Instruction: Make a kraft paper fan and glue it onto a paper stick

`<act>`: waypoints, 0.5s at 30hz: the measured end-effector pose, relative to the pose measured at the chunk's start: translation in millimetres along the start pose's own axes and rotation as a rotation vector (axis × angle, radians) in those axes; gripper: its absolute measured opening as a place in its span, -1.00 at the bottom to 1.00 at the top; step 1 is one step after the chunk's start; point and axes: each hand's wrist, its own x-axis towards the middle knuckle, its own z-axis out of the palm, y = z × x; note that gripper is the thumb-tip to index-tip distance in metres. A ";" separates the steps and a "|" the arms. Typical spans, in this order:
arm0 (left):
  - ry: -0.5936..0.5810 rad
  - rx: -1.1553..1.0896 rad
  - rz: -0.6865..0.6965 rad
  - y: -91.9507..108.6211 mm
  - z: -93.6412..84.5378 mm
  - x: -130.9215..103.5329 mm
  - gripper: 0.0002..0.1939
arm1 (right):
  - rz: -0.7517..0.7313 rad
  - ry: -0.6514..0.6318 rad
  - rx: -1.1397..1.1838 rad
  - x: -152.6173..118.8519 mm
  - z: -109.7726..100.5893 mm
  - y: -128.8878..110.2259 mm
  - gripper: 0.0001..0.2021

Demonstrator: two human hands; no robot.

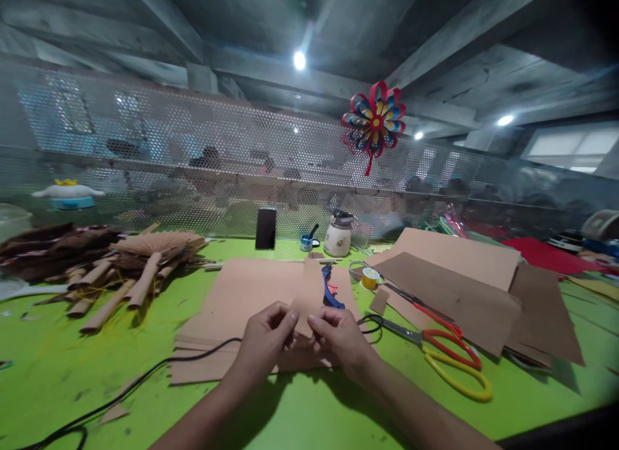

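Close together over a stack of brown kraft paper sheets [242,289], both hands pinch a small piece of kraft paper [304,313] from its two sides. My left hand [269,331] has thumb and fingertips pressed together at its left edge. On the right edge, my right hand [338,337] is closed in the same way. The piece blends in with the sheets behind it, so its outline is hard to make out. Just beyond my right hand lies a dark blue tool [331,289], partly hidden. A black cord [193,358] runs behind both hands.
Large scissors [452,347] with red and yellow handles lie at right, near a yellow spool [370,278] and more brown sheets [445,295]. Rolled paper pieces [145,279] are heaped at left. A phone [265,229], a small jar [306,243] and a white bottle [337,236] stand at the back.
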 end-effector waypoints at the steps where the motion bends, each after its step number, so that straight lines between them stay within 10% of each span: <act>1: 0.024 -0.020 -0.014 0.5 -0.5 0.5 -0.71 | 0.027 -0.007 0.014 0.4 1.1 1.6 -0.57; 10: -0.015 -0.460 -0.205 -1.6 8.2 -4.3 -0.80 | 0.000 0.055 -0.055 11.7 11.5 -6.2 -0.55; 15: 0.190 -0.418 -0.264 10.3 -2.1 2.8 -0.92 | -0.013 -0.008 -0.255 13.2 -5.9 -23.6 -0.55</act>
